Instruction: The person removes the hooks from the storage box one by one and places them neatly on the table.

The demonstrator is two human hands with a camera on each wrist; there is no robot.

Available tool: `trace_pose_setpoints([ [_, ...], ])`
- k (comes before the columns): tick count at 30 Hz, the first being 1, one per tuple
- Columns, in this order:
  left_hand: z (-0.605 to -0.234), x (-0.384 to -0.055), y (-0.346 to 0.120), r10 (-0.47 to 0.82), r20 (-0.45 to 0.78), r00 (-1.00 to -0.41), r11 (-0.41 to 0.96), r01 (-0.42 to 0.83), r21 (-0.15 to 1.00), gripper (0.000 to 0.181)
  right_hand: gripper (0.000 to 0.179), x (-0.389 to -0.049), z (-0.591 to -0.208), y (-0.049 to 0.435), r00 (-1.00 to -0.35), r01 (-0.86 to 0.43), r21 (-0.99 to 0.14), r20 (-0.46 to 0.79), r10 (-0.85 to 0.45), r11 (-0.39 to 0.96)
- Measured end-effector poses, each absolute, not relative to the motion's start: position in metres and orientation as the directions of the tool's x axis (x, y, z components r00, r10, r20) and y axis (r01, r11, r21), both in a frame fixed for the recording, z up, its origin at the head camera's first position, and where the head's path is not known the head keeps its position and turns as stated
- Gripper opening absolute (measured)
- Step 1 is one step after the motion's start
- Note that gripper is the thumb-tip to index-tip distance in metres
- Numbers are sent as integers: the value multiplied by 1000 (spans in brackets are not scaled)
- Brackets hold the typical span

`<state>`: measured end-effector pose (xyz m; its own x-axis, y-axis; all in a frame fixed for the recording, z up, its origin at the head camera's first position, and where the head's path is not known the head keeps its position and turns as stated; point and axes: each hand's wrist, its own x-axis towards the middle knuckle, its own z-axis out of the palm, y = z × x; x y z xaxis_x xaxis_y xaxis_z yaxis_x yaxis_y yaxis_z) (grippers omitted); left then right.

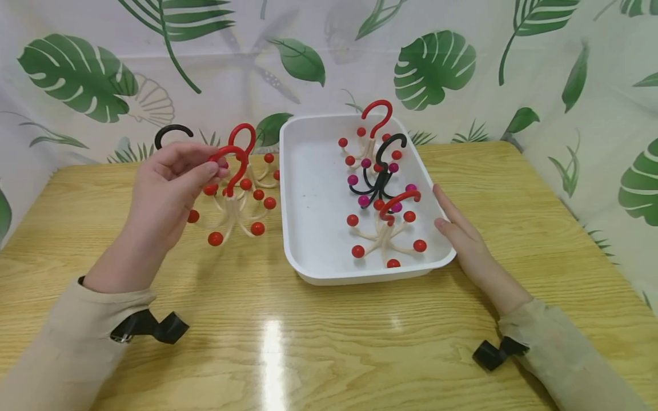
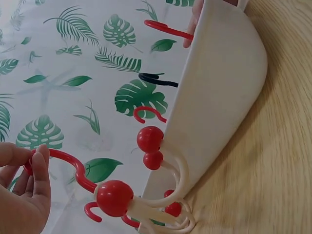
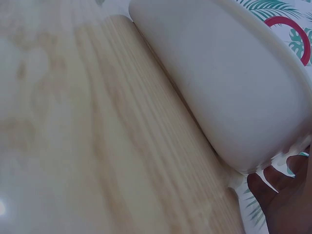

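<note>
My left hand (image 1: 167,194) pinches the red hooked handle of a head massager (image 1: 233,212) between thumb and fingers. Its beige prongs end in red balls and point down, left of the white tray (image 1: 316,200). Just behind stands a similar massager with a red hook (image 1: 243,130). Farther left, a black hook (image 1: 172,130) shows above my hand, its lower part hidden. My right hand (image 1: 465,248) rests against the tray's right side, fingers mostly straight, thumb at the rim. Inside the tray's right half stand two red-hooked massagers, one far (image 1: 369,149), one near (image 1: 382,238), with a black massager (image 1: 381,181) between them.
The wooden table (image 1: 329,337) carries the tray and the loose massagers. A leaf-printed cloth (image 1: 354,57) hangs behind the table's far edge. Dark camera mounts sit on the left cuff (image 1: 150,327) and the right cuff (image 1: 498,353).
</note>
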<state>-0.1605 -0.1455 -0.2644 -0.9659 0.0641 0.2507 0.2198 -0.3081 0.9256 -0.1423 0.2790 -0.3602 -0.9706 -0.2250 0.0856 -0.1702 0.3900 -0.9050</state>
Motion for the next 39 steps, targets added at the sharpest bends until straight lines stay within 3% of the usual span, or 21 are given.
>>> trace_pose_setpoints([
  [11,-281,-164,-169,-4,275,-961,-279,265,923,26,52,-141,-359,278,-974,-153,-906,71,-215,396],
  [39,-286,-175,-207,-171,255,-952,-421,305,855,27,52,-140,-359,279,-976,-153,-905,76,-204,398],
])
